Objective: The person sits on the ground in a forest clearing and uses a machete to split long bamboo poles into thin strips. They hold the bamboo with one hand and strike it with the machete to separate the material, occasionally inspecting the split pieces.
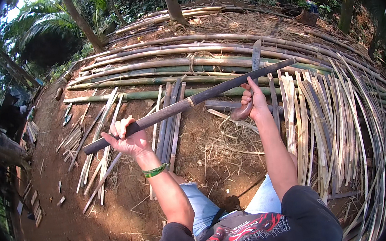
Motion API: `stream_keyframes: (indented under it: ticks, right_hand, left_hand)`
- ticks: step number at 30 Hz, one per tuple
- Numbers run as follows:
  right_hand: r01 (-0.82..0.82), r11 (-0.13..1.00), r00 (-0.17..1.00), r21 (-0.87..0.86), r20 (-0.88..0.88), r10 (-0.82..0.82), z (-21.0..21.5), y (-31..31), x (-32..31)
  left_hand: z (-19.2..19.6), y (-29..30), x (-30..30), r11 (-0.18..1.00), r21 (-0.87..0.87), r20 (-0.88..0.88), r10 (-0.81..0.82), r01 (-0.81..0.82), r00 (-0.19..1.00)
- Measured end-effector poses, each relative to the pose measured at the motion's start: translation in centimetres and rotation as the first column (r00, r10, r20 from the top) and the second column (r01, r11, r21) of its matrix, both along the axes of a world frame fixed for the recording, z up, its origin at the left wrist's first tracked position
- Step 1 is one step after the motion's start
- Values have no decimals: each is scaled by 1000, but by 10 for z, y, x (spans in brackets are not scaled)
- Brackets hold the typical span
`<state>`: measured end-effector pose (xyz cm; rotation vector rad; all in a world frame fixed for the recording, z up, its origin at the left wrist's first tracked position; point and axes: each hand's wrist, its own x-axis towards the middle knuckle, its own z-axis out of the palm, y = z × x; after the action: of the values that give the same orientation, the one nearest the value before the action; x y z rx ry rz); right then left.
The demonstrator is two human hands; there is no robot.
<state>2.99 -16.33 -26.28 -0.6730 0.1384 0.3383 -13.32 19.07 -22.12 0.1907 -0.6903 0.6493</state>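
Your left hand (128,135) has its fingers curled around the dark bamboo piece (164,112) near its lower-left end, with the thumb against it. Your right hand (255,99) is wrapped around the handle of a big knife (256,56), blade upward. The bamboo piece slants across in front of you, above your knees, and crosses the knife just above your right fingers; from this angle you can't be sure whether it is a whole round or a split half.

Judging by what lies around, a good share of the splitting is done: pale strips (323,130) fan out in a thick heap on your right, and more strips (94,152) lie on the ground to your left. The piece you hold shows no fresh split on its visible face, so it seems left to do. Beyond it, many long poles (149,66) lie uncut.
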Motion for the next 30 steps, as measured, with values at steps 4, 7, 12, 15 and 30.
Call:
stream_keyframes:
  ticks: [4, 7, 12, 15, 30]
  right_hand:
    - [-338, 887, 907, -314, -360, 218, -132, 15, -52]
    - [-470, 776, 842, -420, -477, 252, -241, 4, -113]
    - [-488, 785, 775, -382, -603, 188, -310, -9, -193]
    - [-433, 818, 776, -380, -619, 124, -311, -23, -200]
    - [29, 769, 979, -638, 173, 107, -132, 0, -230]
  left_hand:
    - [55, -25, -25, 949, 101, -245, 314, -298, 917]
    - [56, -44, -16, 911, 156, -365, 413, -383, 834]
    - [28, -67, 16, 856, 215, -466, 514, -471, 721]
    - [22, -72, 30, 755, 446, -329, 639, -481, 696]
    - [81, -170, -25, 567, 567, -8, 730, -598, 684]
